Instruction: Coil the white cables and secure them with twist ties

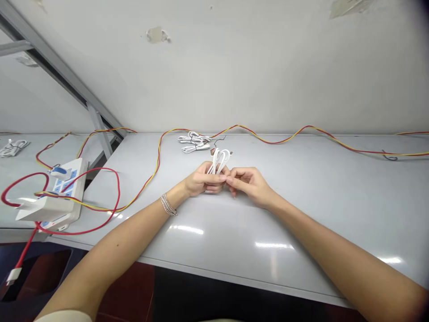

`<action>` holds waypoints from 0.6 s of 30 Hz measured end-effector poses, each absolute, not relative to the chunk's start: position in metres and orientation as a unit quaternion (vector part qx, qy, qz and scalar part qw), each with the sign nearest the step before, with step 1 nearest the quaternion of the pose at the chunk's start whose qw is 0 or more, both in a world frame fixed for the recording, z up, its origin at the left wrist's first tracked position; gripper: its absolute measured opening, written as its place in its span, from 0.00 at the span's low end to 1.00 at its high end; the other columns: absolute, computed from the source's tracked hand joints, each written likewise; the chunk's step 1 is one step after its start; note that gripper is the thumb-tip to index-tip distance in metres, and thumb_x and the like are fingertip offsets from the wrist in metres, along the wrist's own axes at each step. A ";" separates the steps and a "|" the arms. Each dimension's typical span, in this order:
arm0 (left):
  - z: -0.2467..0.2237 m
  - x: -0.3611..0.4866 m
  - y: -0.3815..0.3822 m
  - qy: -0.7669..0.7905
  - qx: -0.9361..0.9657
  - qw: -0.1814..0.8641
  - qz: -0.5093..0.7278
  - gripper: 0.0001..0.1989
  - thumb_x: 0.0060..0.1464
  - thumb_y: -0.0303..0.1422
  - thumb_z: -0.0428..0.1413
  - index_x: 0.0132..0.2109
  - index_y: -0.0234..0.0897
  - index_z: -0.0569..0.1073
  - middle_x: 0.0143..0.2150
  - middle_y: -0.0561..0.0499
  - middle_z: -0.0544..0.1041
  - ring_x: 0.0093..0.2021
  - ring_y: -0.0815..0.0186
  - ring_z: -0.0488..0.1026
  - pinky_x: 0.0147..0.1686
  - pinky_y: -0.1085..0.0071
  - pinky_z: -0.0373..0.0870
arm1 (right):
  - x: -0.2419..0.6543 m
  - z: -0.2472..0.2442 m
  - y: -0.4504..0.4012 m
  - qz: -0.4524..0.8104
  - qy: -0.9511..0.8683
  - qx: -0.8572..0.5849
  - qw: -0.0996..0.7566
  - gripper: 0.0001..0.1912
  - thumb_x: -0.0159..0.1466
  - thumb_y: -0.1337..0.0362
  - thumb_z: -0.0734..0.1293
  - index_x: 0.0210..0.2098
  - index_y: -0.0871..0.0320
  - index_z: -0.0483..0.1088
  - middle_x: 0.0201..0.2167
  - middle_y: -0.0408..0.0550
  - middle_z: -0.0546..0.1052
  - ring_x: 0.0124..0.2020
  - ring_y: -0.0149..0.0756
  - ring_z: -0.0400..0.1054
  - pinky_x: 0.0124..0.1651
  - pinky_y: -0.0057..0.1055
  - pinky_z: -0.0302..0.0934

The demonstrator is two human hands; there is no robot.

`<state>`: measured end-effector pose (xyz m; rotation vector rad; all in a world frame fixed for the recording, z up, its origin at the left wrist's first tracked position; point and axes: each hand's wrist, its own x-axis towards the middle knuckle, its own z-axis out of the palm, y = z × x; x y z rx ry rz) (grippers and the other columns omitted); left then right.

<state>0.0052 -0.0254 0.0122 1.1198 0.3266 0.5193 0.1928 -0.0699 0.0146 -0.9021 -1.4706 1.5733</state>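
A looped white cable (pixel 219 160) stands up out of my left hand (pixel 206 180), whose fingers are wrapped round it. My right hand (pixel 250 184) touches the left one at the fingertips, thumb and forefinger pinched together beside the coil; what they pinch is too small to make out. Behind my hands, tied bundles of white cable (pixel 195 142) lie on the grey table (pixel 321 201) near the wall. A thin black tie (pixel 219 140) lies just right of the bundles.
On the left, a white power strip (pixel 72 181) holds a white adapter (pixel 45 209) and looping red cable (pixel 118 192). Twisted red and yellow wire (pixel 279 143) runs along the wall. Another white cable bundle (pixel 14 148) sits far left, beyond a metal frame (pixel 97 120).
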 end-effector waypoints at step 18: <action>0.022 0.006 -0.028 0.215 0.490 0.801 0.267 0.14 0.50 0.36 0.64 0.34 0.33 0.67 0.17 0.60 0.55 0.16 0.77 0.50 0.18 0.77 0.51 | 0.186 0.009 -0.074 0.537 -0.552 -0.414 0.486 0.22 0.53 0.48 0.75 0.21 0.58 0.66 0.14 0.38 0.64 0.15 0.25 0.58 0.18 0.27 0.52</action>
